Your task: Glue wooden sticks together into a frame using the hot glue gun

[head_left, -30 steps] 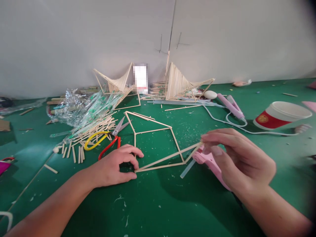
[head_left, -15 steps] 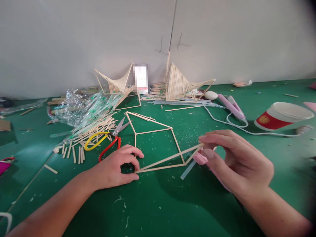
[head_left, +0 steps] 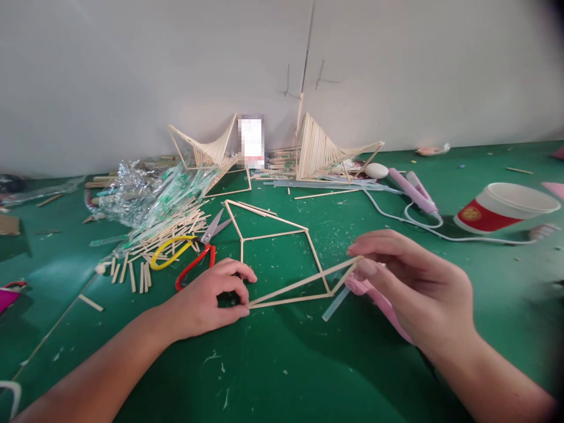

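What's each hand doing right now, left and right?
Left hand: closed, pinching the near left corner of the stick frame against the green table.
Right hand: closed, pinching the frame's right tip; pink glue gun lies beneath it.

Even, soft indoor light, faint shadows, wide-angle bending at edges, dark vignetted right corners.

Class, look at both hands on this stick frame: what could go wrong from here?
1. The stick frame is thin; the right hand pinching one corner while the left hand pins another could snap a joint.
2. The pink glue gun lies under the right hand; a hot tip might burn it.
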Demonstrator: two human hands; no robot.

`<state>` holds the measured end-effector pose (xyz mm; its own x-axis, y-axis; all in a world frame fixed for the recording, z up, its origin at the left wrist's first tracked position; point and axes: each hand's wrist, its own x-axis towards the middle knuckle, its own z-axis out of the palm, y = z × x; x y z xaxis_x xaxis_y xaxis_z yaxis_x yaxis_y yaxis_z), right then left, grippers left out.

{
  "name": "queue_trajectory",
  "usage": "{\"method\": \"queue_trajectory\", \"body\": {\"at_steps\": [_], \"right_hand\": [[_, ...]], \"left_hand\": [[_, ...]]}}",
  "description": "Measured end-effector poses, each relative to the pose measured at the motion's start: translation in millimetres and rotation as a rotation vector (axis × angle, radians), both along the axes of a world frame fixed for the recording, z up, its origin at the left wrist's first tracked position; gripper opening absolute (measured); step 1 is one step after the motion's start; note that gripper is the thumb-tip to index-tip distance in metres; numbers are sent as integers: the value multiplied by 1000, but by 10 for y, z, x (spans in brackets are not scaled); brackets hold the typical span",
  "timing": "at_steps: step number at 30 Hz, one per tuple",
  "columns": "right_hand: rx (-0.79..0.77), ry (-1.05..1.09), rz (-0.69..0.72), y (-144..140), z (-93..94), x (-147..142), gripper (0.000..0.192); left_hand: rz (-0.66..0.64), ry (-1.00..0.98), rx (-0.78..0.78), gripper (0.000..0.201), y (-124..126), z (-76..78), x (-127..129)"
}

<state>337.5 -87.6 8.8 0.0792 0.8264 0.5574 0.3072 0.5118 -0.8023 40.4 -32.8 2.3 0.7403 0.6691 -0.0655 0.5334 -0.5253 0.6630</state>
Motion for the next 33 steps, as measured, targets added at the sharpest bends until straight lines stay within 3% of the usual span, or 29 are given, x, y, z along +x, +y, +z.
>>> {"method": "queue_trajectory", "body": {"at_steps": [3, 11, 16, 24, 33], "right_hand": [[-93, 87, 43, -2, -5, 4, 16], [-158, 169, 109, -37, 24, -17, 11], [-214, 217, 152, -57, 4, 1, 21], [-183, 285, 34, -39, 30, -53, 29], [-100, 268, -180, -18, 139, -101, 9]], "left_hand": [[4, 2, -8, 4, 6, 3, 6], [14, 0, -30, 4, 8, -5, 3], [10, -2, -24, 5, 2, -23, -7], [13, 7, -37, 5, 23, -58, -16], [1, -3, -18, 5, 18, -86, -27]]}}
